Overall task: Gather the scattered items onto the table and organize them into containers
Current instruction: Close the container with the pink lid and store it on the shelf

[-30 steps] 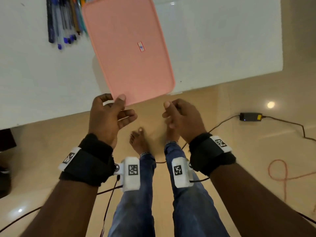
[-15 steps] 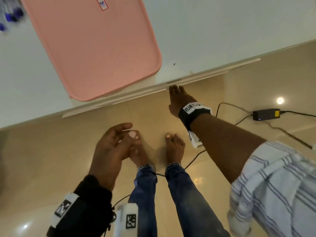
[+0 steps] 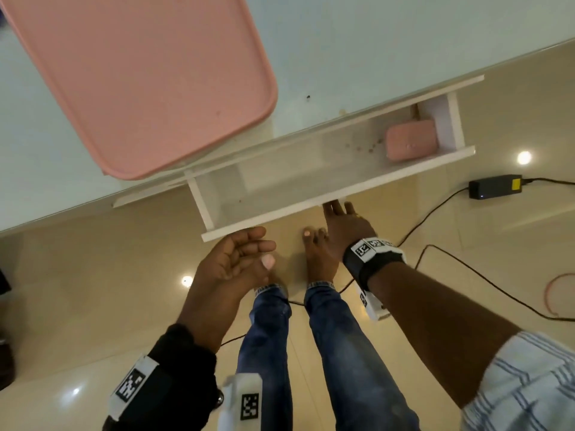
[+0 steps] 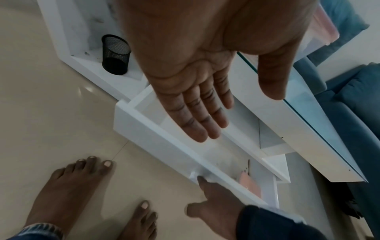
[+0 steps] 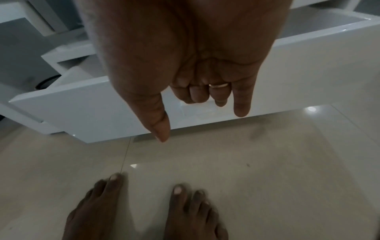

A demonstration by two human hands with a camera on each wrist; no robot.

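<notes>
Our right hand's (image 3: 342,231) fingers (image 5: 197,95) curl into the recessed handle of the pulled-out white drawer (image 3: 342,194), gripping it. Our left hand (image 3: 236,262) hangs relaxed above it, holding nothing. A pink case (image 3: 410,140) lies in the drawer's right end; the pink tray (image 3: 140,82) sits on the table (image 3: 373,42).

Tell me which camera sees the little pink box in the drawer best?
The head view: the little pink box shows whole at the drawer's right end. The left wrist view catches only part of it behind the drawer front. The right wrist view doesn't show it.
</notes>
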